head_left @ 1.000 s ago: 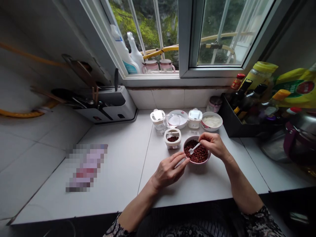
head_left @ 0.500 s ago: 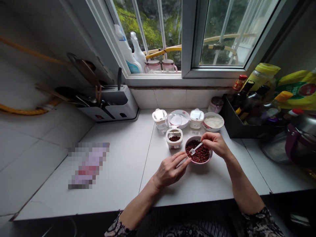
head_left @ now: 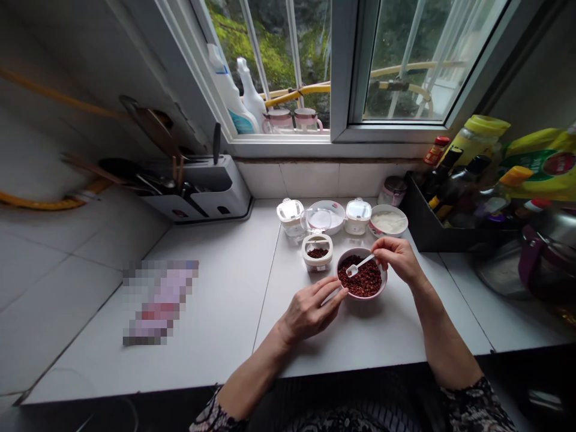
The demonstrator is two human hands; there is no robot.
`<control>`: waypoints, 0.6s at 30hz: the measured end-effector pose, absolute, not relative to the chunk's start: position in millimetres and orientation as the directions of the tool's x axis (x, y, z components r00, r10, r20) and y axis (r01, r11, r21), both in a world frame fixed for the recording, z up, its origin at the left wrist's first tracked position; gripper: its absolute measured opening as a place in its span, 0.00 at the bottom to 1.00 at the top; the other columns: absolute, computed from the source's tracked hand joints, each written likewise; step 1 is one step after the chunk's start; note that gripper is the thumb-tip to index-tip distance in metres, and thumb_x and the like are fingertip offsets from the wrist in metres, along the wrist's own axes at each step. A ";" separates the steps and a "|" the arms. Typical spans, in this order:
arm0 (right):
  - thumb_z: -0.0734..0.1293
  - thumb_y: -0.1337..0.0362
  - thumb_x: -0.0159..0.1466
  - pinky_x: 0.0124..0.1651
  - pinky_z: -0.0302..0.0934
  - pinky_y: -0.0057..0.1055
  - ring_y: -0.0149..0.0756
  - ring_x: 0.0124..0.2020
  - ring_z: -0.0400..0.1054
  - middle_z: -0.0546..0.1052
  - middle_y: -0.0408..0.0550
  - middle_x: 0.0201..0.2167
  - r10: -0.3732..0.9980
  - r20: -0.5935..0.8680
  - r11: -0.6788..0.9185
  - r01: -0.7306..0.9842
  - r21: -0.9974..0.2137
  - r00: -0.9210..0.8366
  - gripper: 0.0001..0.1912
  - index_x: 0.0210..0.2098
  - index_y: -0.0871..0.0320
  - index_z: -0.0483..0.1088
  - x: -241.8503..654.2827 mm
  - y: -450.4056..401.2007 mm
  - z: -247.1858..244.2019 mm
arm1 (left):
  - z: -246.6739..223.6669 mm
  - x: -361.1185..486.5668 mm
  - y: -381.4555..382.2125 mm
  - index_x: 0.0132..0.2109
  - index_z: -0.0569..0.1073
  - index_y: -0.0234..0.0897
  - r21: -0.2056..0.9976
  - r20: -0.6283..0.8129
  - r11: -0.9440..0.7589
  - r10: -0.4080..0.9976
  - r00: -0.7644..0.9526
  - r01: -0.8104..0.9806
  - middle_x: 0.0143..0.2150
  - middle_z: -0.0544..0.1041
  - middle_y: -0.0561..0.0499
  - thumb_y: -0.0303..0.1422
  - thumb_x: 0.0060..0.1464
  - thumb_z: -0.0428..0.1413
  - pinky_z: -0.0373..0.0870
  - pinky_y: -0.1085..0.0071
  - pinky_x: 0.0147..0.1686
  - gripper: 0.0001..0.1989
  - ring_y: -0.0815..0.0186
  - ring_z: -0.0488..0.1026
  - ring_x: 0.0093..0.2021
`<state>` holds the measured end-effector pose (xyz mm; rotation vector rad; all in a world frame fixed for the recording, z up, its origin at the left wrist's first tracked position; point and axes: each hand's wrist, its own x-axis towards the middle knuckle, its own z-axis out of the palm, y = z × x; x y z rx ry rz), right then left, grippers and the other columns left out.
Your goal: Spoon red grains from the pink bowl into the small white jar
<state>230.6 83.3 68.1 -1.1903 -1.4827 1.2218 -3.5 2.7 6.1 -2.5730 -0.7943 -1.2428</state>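
Where bowl sits, wht counter, prob. kitch.

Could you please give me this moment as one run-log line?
left hand: at bowl rim | right hand: holds white spoon over bowl | open jar: partly filled, beside bowl

Daylight enters through the far metal-framed window, glaring softly on the white tiled counter. The left corner is dim; edges stretch, and pixelation hides one patch.

No writing is legible; the labels on the yellow package and red-capped bottle, far right, are unreadable.
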 end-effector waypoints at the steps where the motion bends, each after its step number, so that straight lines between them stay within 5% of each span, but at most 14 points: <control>1: 0.67 0.63 0.48 0.17 0.53 0.25 0.27 0.14 0.59 0.70 0.40 0.13 0.983 0.032 0.057 0.137 -0.989 -0.178 0.06 0.22 0.60 0.72 230.0 83.7 67.8 | 6.5 -3.5 2.7 0.53 0.73 0.30 0.071 0.769 -0.843 0.387 0.509 0.533 0.48 0.78 0.40 0.22 0.61 0.52 0.80 0.63 0.49 0.14 0.57 0.76 0.53; 13: 0.71 0.62 0.48 0.17 0.58 0.24 0.26 0.13 0.62 0.73 0.40 0.14 0.996 0.013 0.009 -0.046 -0.999 -0.089 0.07 0.24 0.59 0.73 217.2 84.5 67.5 | 7.5 -3.1 3.0 0.53 0.72 0.29 0.069 0.769 -0.844 0.385 0.511 0.532 0.47 0.78 0.39 0.22 0.62 0.51 0.80 0.62 0.48 0.14 0.57 0.76 0.53; 18: 0.71 0.59 0.54 0.24 0.66 0.27 0.29 0.17 0.69 0.76 0.42 0.21 0.989 0.145 0.147 -0.080 -0.986 0.022 0.10 0.31 0.58 0.73 187.8 75.2 63.4 | 7.1 -3.1 2.9 0.54 0.72 0.31 0.063 0.768 -0.840 0.386 0.511 0.540 0.48 0.78 0.40 0.22 0.62 0.51 0.80 0.62 0.49 0.15 0.58 0.76 0.53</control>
